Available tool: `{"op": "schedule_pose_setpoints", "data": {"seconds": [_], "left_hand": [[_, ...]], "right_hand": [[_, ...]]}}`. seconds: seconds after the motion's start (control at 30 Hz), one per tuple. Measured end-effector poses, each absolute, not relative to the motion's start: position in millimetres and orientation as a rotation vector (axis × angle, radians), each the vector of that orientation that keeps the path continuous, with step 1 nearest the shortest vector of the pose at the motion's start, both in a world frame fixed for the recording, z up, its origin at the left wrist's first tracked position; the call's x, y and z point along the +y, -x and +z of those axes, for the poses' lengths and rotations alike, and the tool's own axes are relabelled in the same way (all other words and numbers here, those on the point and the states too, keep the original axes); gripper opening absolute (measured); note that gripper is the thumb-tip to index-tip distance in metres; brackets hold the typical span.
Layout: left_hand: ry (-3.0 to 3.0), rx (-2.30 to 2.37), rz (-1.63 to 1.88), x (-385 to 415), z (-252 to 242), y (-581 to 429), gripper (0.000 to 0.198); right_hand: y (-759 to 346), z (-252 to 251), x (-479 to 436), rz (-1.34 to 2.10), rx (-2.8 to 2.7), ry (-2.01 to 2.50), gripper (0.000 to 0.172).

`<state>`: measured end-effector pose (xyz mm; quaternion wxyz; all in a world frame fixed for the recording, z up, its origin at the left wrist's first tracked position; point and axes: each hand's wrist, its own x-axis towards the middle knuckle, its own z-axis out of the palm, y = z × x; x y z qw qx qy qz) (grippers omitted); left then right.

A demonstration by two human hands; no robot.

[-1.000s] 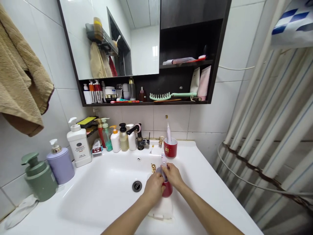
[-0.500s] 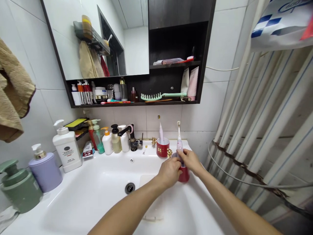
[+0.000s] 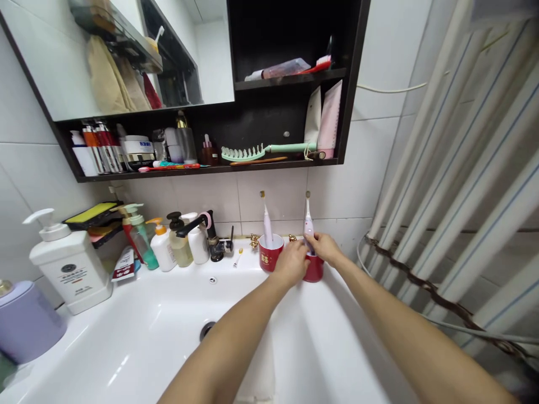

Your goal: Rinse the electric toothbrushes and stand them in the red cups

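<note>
My left hand (image 3: 291, 262) is wrapped round a red cup (image 3: 315, 270) that stands at the back right of the white sink counter (image 3: 337, 336). My right hand (image 3: 323, 247) pinches the handle of a pink electric toothbrush (image 3: 308, 223) that stands upright in that cup. Just to the left, touching or nearly touching, stands a second red cup (image 3: 269, 253) with another toothbrush (image 3: 266, 220) in it.
A black faucet (image 3: 206, 229) and several pump bottles (image 3: 162, 242) line the back of the basin (image 3: 160, 331). A large white pump bottle (image 3: 69, 264) and a purple one (image 3: 25, 322) stand left. A dark shelf (image 3: 210, 166) above holds a green comb (image 3: 256, 151) and tubes. Pipes (image 3: 463, 185) run right.
Both hands carried the red cup with the toothbrush from the front of the counter to the back, beside the other red cup. The view has tilted and moved closer.
</note>
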<state>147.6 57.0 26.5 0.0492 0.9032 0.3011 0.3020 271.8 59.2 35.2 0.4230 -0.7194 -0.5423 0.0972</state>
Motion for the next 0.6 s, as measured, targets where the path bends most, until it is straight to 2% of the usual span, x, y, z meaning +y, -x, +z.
{"op": "schedule_pose_setpoints", "data": {"seconds": [0.1,0.2,0.33,0.6], "left_hand": [[-2.72,1.212,1.092,65,26,-127,0.032],[-2.628,1.398,0.953,73,26,-104,0.024],[-2.562,1.362,0.844,67,22,-81,0.02],[-2.489,1.303,0.826,-10,-12,-32,0.02]], "right_hand": [[-273,36,58,0.252,-1.333,1.779,0.032],[-266,45,47,0.154,-1.243,1.754,0.038],[-235,56,25,0.028,-1.203,1.658,0.042],[-145,7,4,0.341,-1.483,1.594,0.037]]}}
